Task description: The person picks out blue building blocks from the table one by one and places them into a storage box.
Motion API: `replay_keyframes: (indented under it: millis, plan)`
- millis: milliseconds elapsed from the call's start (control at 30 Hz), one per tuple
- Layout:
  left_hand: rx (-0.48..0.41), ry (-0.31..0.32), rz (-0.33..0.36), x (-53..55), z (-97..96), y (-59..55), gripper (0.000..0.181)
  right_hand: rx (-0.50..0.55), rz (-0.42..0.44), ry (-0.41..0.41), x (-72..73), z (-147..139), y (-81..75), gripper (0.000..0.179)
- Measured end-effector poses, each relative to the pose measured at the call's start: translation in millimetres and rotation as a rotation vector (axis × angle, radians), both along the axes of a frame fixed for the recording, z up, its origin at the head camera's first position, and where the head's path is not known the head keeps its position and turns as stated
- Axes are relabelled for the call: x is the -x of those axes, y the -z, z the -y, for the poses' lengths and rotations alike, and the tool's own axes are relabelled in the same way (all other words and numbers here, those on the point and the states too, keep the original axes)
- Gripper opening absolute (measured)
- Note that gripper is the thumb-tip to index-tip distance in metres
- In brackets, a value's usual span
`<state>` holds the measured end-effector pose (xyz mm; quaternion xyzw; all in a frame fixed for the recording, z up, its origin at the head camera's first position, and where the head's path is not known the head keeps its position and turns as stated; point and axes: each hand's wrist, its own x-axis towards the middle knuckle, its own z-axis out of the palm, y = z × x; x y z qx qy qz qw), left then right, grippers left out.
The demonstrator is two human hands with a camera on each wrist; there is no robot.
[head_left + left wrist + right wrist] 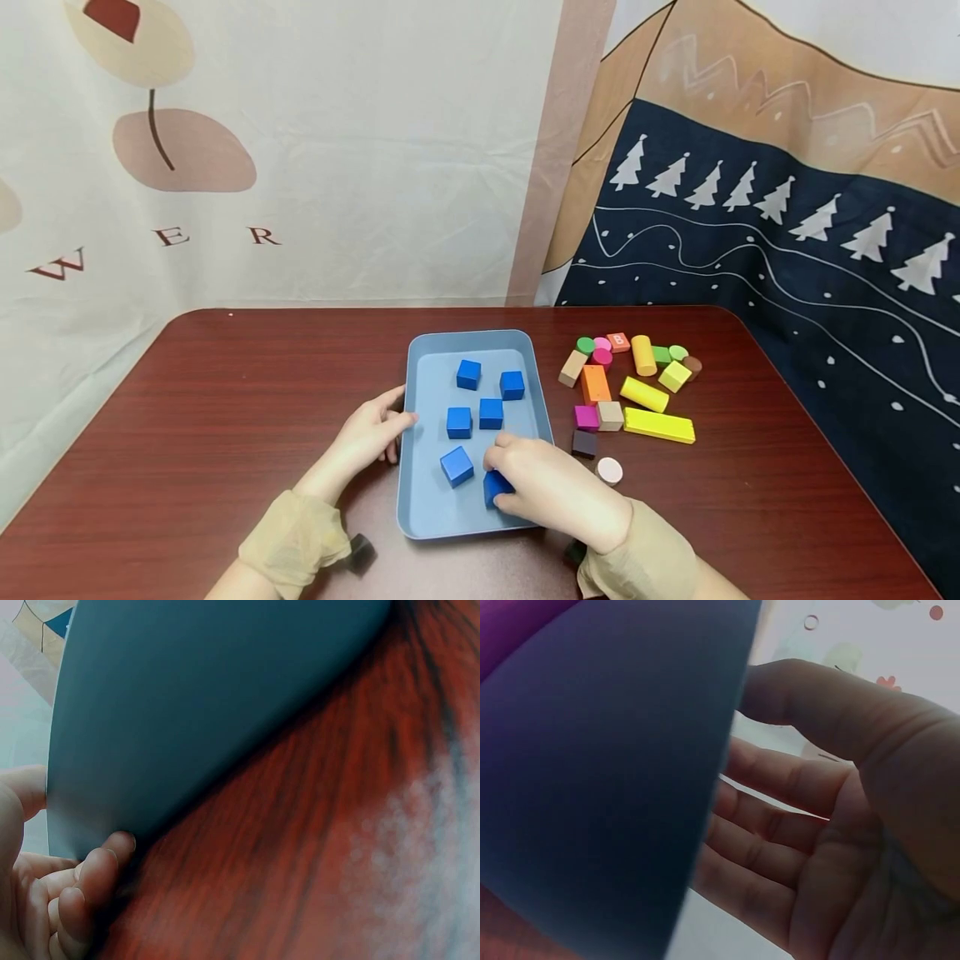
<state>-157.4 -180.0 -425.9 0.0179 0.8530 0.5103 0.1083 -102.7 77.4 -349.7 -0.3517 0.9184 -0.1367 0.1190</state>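
A light blue tray (431, 515) lies on the table with several blue blocks (459, 422) standing apart inside it. My left hand (371, 429) grips the tray's left side, thumb over the rim and the other fingers curled against the outer wall, as the left wrist view shows. Over the tray's near right corner, my right hand (558, 486) pinches a blue block (495, 488) between thumb and fingers. That block is partly covered by the hand. In the right wrist view the tray wall (607, 772) hides the fingertips and the block.
To the tray's right sits a loose group of blocks, among them a yellow bar (660, 425), an orange block (596, 385), a black cube (584, 443) and a white disc (609, 472). Patterned cloths hang behind the dark red table (225, 400).
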Motion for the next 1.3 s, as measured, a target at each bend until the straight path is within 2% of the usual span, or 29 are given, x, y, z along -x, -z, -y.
replay_keyframes:
  millis: [367, 867, 1133, 1300]
  plan:
    - [0.008, 0.001, -0.011, -1.1, 0.0, -0.9, 0.061, -0.037, -0.050, -0.011, -1.8, 4, 4.1, 0.019]
    - [0.006, -0.006, -0.007, -2.0, 0.7, -1.5, 0.061, -0.046, -0.040, -0.016, -1.7, 6, 6.7, 0.018]
    - [0.000, -0.010, -0.004, -1.4, 2.1, -1.8, 0.061, 0.010, 0.021, 0.006, 2.3, 2, 1.5, 0.027]
    - [0.003, -0.011, -0.003, -0.7, 1.3, -1.4, 0.060, 0.094, 0.004, 0.045, 7.3, -9, -6.2, 0.024]
